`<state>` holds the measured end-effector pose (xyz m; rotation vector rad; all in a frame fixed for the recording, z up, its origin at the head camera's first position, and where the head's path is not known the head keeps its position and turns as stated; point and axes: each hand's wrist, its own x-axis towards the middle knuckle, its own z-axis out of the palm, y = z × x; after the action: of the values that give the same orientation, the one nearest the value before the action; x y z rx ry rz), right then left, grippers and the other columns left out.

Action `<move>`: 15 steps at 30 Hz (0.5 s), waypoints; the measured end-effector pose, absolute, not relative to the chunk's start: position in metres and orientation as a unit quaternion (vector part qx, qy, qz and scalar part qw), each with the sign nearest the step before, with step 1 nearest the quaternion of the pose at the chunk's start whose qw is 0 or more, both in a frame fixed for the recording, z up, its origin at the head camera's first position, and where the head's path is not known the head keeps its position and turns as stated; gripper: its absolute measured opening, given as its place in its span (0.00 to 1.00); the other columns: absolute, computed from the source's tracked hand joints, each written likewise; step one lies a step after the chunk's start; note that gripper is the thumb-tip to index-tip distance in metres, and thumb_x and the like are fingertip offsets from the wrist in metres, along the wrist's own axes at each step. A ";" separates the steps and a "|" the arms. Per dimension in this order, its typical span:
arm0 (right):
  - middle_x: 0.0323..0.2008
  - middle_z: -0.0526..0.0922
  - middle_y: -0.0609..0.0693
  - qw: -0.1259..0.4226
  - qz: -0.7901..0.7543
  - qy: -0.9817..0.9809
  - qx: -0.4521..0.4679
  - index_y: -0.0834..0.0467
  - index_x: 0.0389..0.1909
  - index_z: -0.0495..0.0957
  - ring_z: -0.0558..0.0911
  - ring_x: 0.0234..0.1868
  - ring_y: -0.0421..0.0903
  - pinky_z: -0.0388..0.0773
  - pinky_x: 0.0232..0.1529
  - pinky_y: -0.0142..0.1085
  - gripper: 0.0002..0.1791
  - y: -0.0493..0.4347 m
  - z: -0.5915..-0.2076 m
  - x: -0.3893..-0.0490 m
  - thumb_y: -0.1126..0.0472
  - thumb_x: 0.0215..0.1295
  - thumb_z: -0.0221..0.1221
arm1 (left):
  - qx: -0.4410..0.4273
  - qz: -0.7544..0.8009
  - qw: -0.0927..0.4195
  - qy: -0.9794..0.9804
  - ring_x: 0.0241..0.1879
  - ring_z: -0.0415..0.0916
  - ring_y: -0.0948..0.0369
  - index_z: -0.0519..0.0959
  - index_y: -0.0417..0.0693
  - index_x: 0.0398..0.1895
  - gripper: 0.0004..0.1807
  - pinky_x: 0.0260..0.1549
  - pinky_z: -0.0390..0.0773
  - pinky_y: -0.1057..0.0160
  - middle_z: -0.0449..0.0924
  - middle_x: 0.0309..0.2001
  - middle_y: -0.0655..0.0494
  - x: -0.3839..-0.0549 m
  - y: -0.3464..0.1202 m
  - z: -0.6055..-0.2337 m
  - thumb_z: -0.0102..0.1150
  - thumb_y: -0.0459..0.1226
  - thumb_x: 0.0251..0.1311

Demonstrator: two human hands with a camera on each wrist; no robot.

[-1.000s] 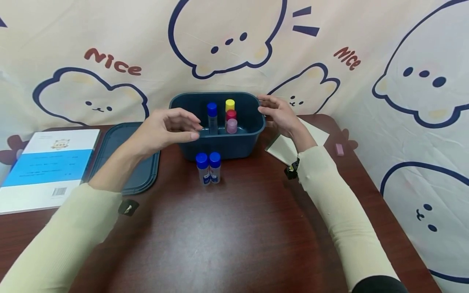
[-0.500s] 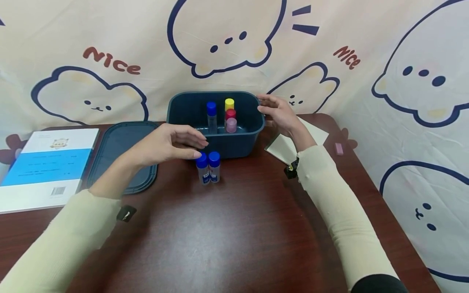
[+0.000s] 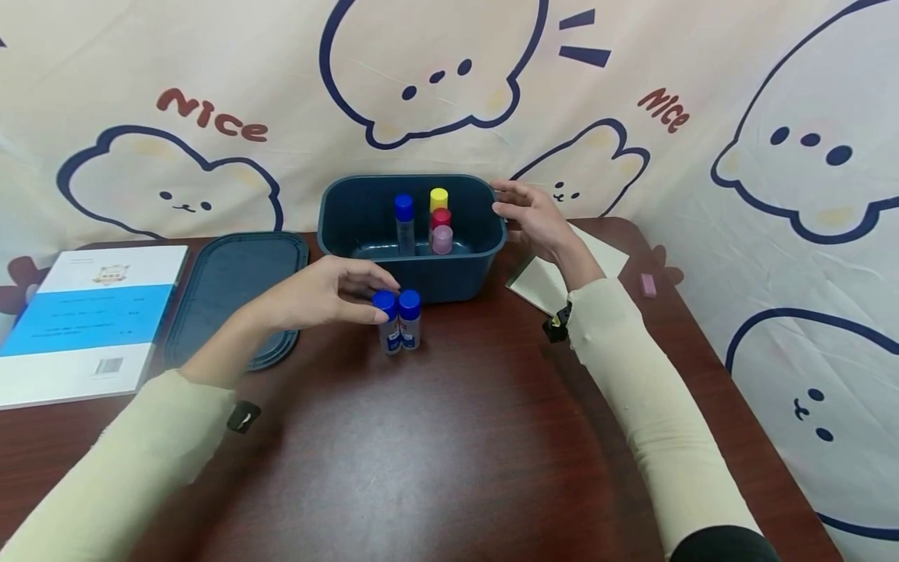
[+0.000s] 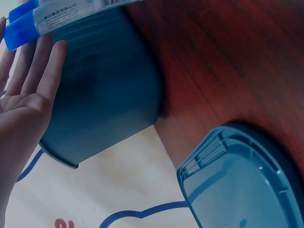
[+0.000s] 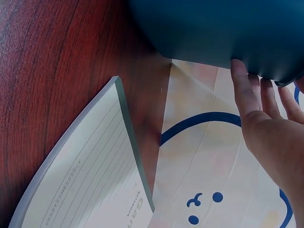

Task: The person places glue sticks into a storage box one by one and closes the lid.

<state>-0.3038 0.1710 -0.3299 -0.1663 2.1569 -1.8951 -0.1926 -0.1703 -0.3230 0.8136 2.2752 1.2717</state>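
Two clear tubes with blue caps and printed labels stand side by side in front of a dark teal bin. My left hand is at the left tube, thumb right by its cap and the other fingers reaching behind it. In the left wrist view those fingers look fairly straight behind the blue cap. The other tube stands just to the right. My right hand rests its extended fingers against the bin's right end. Inside the bin are a blue-capped tube and yellow-, red- and pink-topped ones.
A teal lid lies left of the bin, beside a white and blue book. Behind the right hand lies a notebook, with a small pink block farther right. A printed cloth hangs behind the brown table.
My left hand has come down and forward from the bin's front rim to the left blue-capped tube. My right hand has stayed at the bin's right end.
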 end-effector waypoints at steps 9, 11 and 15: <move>0.68 0.71 0.55 0.136 -0.654 0.742 -0.059 0.54 0.73 0.67 0.75 0.62 0.58 0.77 0.60 0.52 0.25 0.171 -0.329 -0.303 0.63 0.78 0.53 | 0.287 0.453 0.202 0.820 0.58 0.77 0.48 0.80 0.44 0.58 0.21 0.57 0.78 0.47 0.80 0.57 0.48 -0.192 -0.168 -0.334 0.69 0.40 0.64; 0.68 0.71 0.55 0.136 -0.655 0.741 -0.058 0.54 0.73 0.67 0.75 0.62 0.58 0.77 0.60 0.52 0.25 0.171 -0.329 -0.303 0.63 0.78 0.53 | 0.288 0.453 0.199 0.820 0.58 0.77 0.49 0.80 0.44 0.57 0.20 0.58 0.77 0.45 0.81 0.56 0.49 -0.192 -0.167 -0.334 0.69 0.39 0.64; 0.68 0.71 0.55 0.135 -0.655 0.741 -0.057 0.54 0.73 0.67 0.75 0.62 0.58 0.77 0.60 0.51 0.25 0.171 -0.329 -0.303 0.63 0.78 0.53 | 0.287 0.454 0.191 0.821 0.55 0.78 0.50 0.81 0.44 0.55 0.18 0.59 0.76 0.43 0.82 0.53 0.50 -0.191 -0.167 -0.334 0.70 0.39 0.64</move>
<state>-0.3035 0.1711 -0.3294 -0.1645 2.1470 -1.8970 -0.1910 -0.1674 -0.3342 0.8073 2.3066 1.2746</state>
